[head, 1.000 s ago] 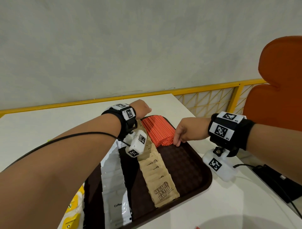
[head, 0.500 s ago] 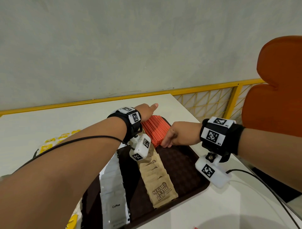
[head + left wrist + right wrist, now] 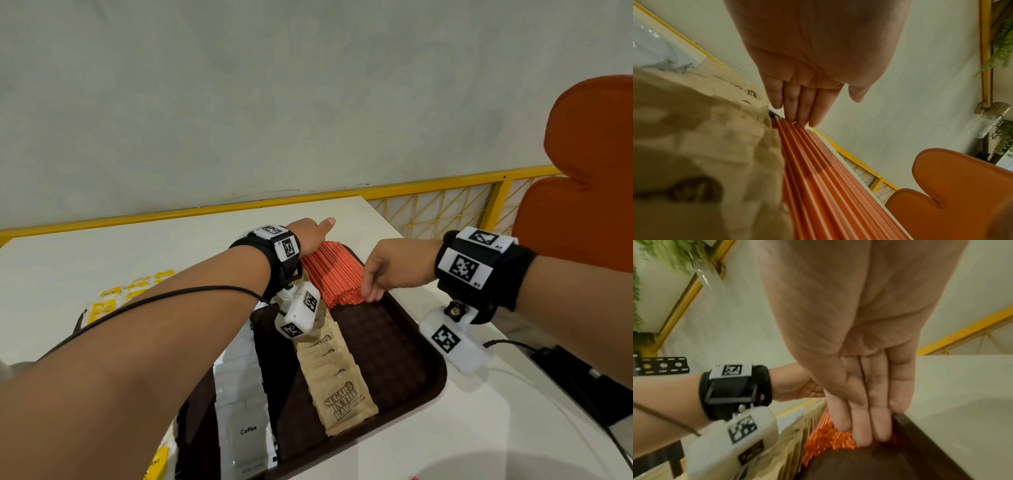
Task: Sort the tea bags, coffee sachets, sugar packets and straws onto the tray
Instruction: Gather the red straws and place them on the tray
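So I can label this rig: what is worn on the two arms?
Both forearms are bare, no sleeves. Each wrist has a black strap with white square-code tags and a white camera block hanging below. A thin black cable runs along the left forearm.

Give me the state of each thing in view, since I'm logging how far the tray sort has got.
Straws: bundled on the tray's far end, squared from both ends.
Left hand: straight fingers against the straws' far ends.
Right hand: straight fingers against their near ends.
Sugar packets: overlapped row on the tray.
Coffee sachets: overlapped row on the tray.
Yellow packets: on the table, off the tray.
Tray: part bare.
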Demonstrator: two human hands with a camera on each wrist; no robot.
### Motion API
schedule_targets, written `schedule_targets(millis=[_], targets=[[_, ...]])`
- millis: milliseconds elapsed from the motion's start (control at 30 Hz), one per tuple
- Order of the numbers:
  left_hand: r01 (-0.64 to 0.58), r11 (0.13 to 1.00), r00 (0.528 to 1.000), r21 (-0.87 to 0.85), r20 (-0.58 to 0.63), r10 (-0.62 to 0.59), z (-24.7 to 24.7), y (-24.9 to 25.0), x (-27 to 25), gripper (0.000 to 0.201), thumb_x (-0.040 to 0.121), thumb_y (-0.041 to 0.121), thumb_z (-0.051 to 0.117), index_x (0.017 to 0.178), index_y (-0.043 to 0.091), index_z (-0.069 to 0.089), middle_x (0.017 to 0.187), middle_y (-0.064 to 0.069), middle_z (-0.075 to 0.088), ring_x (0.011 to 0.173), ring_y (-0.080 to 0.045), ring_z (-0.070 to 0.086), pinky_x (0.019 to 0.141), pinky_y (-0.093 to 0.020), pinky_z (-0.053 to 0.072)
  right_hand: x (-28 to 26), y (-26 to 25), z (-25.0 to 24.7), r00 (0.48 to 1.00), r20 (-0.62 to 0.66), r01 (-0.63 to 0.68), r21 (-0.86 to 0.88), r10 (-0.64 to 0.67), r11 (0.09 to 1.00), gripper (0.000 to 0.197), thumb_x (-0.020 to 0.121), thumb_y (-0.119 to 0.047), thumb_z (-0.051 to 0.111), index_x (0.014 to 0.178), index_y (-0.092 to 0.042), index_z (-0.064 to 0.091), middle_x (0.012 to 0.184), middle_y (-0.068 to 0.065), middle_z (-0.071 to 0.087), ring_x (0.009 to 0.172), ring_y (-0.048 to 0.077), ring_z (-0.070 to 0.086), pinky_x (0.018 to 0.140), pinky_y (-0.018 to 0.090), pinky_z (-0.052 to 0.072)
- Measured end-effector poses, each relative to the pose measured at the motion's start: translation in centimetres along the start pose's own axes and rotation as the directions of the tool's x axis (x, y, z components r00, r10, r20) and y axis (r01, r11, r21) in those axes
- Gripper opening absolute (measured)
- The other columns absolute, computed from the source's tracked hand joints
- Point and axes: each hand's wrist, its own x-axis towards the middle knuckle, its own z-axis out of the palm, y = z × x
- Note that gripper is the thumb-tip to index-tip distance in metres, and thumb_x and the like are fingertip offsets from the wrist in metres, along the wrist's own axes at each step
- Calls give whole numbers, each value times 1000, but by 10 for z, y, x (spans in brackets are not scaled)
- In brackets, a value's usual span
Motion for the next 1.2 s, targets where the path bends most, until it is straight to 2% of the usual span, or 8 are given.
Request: schedule_targets(millis=[100,233,400,533,700,800,933,1200], targets=[[1,1000,1000,-15,2,-1,-1,0,1,55,100,52,13,92,14,52,100,-4,52,93,-21,50,89,-31,33,-1,3,5,999,31,-28,-59,30,998,28,88,11,47,100,1,71,96,10,72,64,-10,63,68,6,48],[-3,1000,1000,-19,-7,3,-1,1,1,55,100,51,13,93,13,53,100,-4,52,93,-21,50,88,-31,34,3,3,8,999,-14,-51,-91,50,995,30,89,10,46,103,1,71,101,11,72,72,-2,64,70,5,48],[-12,1000,1000,6,-11,12,1,-1,2,53,100,52,12,75,21,47,86,1,50,81,-18,49,82,-28,31,2,-3,10,999,7,-51,-170,53,984,25,90,4,51,100,-4,72,99,8,73,75,3,64,69,3,45],[-7,1000,1000,-7,-8,7,0,-2,2,54,101,50,12,89,14,51,96,-5,51,89,-22,49,83,-28,31,2,-7,11,998,-25,-61,-226,57,972,26,90,1,51,103,-6,73,101,6,73,92,12,68,78,11,47],[-7,1000,1000,11,0,7,0,-1,2,54,101,51,11,90,14,50,97,-5,50,89,-21,48,83,-29,31,1,-8,11,999,-17,-47,-271,44,961,27,91,0,49,104,-7,73,103,4,72,96,13,68,88,20,49],[-5,1000,1000,8,1,5,0,-1,1,55,101,50,12,92,14,52,98,-5,51,90,-21,48,83,-29,31,3,-6,10,999,-20,-38,-228,34,973,28,90,2,48,101,-5,73,101,6,73,88,11,68,83,17,50],[-11,1000,1000,5,-2,11,0,-1,1,59,101,50,12,96,13,57,99,-5,52,91,-21,49,86,-31,33,5,-6,16,999,7,44,-67,-43,997,29,90,7,47,100,-3,72,101,9,73,72,-4,63,76,7,47],[-14,1000,1000,-6,-10,14,1,-2,0,60,101,50,13,99,13,60,100,-4,54,92,-21,51,87,-31,35,10,-9,22,997,-23,75,-93,-77,993,30,91,4,52,113,-6,69,107,5,71,81,-1,62,83,7,45]])
